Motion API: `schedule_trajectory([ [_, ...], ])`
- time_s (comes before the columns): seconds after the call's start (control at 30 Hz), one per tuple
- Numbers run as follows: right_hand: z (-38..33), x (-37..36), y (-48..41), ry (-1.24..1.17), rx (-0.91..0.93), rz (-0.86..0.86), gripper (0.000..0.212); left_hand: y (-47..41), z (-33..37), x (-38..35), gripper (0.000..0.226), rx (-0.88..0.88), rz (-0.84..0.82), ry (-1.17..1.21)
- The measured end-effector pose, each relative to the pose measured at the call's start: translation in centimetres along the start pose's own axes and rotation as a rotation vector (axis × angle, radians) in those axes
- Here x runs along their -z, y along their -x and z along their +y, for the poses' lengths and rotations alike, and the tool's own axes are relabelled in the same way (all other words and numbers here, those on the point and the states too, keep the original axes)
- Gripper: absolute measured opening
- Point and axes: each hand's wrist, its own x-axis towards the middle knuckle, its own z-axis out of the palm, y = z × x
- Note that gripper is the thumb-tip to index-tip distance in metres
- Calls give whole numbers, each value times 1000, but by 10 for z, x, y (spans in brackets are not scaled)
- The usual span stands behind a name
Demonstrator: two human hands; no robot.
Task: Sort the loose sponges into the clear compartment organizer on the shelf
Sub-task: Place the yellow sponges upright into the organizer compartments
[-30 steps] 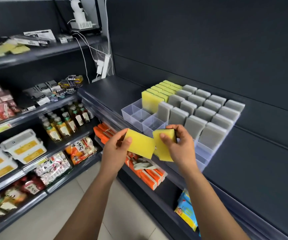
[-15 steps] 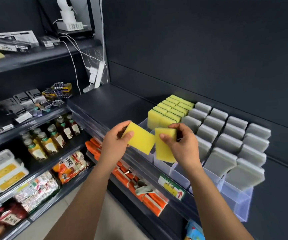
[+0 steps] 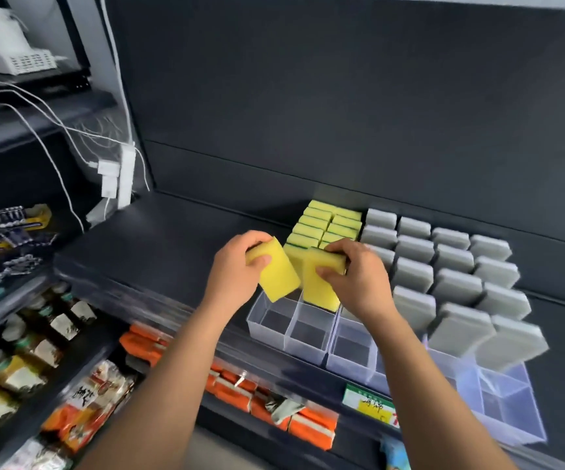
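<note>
1. Dark shop shelving filled the background, and on the dark shelf [image 3: 172, 239] stood the clear compartment organizer [image 3: 322, 346]. Its rear cells were packed with filed yellow sponges [image 3: 325, 225] and grey sponges [image 3: 444, 266], all standing upright.
2. The left hand [image 3: 237, 269] pinched the left yellow sponge [image 3: 279, 276] at its upper end, with the fingers [image 3: 260, 260] curled round that end.
3. This sponge was tilted. Its long axis ran down and to the right from the fingers, and its lower end hung just above the front-left cell [image 3: 269, 322], not yet inside it.
4. The right hand [image 3: 359, 283] gripped the right yellow sponge [image 3: 320, 286], thumb on the near face and the other fingers hooked over the top edge.
5. That sponge stood almost upright, its long axis dropping straight below the fingers. Its lower edge was level with the rim of the neighbouring front cell [image 3: 310, 330].
6. The two sponges sat just beside each other between the hands. Whether they touched could not be told.
7. Judged from this, the right sponge was the nearer to seating and needed only a straight push down. The left one would first have to be righted to vertical so that it cleared the divider wall.
</note>
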Motion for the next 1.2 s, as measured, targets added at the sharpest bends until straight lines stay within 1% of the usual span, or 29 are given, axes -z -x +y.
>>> schedule_trajectory([
  [0.07, 1, -4, -1, 74, -16, 0, 33, -8, -1, -3, 29, -51, -56, -60],
  [0.17, 1, -6, -2, 122, -50, -27, 33, -18, -2, -10, 28, -107, -134, -115],
  [0.3, -2, -5, -4, 194, -16, -80, 32, -27, 0, -17, 27, -145, -188, -164],
  [0.53, -1, -7, -4, 304, -31, -123, 35, -35, -2, -26, 26, -204, -304, -241],
  [0.63, 4, -13, -2, 481, 44, -95, 35, -33, -8, -32, 28, -229, -341, -304],
  [0.7, 10, -17, -1, 593, 77, -71, 35, -32, -11, -35, 30, -275, -349, -351],
  [0.8, 16, -24, -1, 642, 78, -25, 35, -29, -15, -39, 30, -316, -342, -394],
  [0.9, 18, -27, -2, 668, 75, 23, 40, -28, -20, -43, 26, -334, -313, -426],
  [1.07, 23, -28, -4, 671, 104, 46, 39, -28, -23, -47, 23, -362, -243, -433],
  [1.2, 24, -31, -4, 681, 116, 54, 40, -27, -22, -48, 26, -450, -212, -527],
])
